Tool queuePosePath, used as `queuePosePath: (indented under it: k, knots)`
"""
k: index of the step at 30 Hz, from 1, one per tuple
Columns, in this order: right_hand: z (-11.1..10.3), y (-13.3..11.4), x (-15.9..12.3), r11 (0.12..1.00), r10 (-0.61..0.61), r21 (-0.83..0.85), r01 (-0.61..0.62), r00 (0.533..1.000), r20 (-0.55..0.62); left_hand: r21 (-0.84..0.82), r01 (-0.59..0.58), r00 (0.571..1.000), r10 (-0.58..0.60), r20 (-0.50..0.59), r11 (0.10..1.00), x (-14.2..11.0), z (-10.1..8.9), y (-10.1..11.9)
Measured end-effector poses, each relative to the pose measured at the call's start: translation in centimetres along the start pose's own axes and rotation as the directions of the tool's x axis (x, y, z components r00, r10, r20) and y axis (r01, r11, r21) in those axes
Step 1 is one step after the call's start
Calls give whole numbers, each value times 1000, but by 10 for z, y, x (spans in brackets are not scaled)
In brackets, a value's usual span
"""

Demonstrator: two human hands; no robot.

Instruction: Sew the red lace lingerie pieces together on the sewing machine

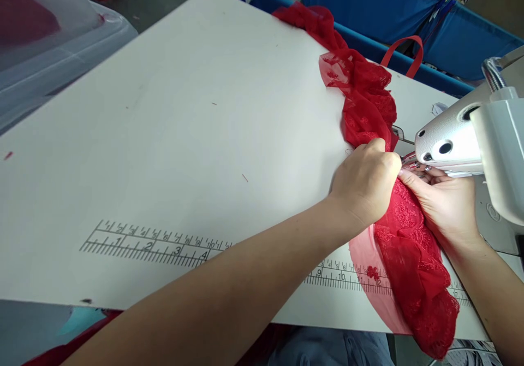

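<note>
A long strip of red lace fabric (368, 98) runs from the table's far edge, under the sewing machine head (454, 136), and down over the near edge. My left hand (366, 183) is closed, fingers curled down on the lace just left of the needle area. My right hand (444, 202) lies on the lace right below the machine head, fingers pressed together pinching the fabric. The needle itself is hidden behind my hands.
The white table (196, 125) has a printed ruler (151, 243) along its near edge. A clear plastic bin (53, 43) stands at the far left. Blue fabric bins (409, 11) and a red strap loop (403, 52) sit behind the table.
</note>
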State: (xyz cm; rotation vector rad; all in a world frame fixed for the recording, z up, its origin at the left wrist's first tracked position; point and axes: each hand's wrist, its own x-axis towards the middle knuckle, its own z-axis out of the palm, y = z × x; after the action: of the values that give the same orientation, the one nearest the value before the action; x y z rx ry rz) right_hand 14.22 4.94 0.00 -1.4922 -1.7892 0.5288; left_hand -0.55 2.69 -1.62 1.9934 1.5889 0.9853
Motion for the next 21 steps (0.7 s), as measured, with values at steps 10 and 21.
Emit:
queuePosePath:
  k: [10, 21]
  knots:
    - [0, -1, 0, 998, 49, 50, -48, 999, -23, 6, 5, 1000, -5, 0, 1000, 0, -1, 1]
    - [0, 1, 1, 999, 29, 39, -29, 999, -13, -13, 1, 1000, -1, -8, 1000, -1, 1, 0]
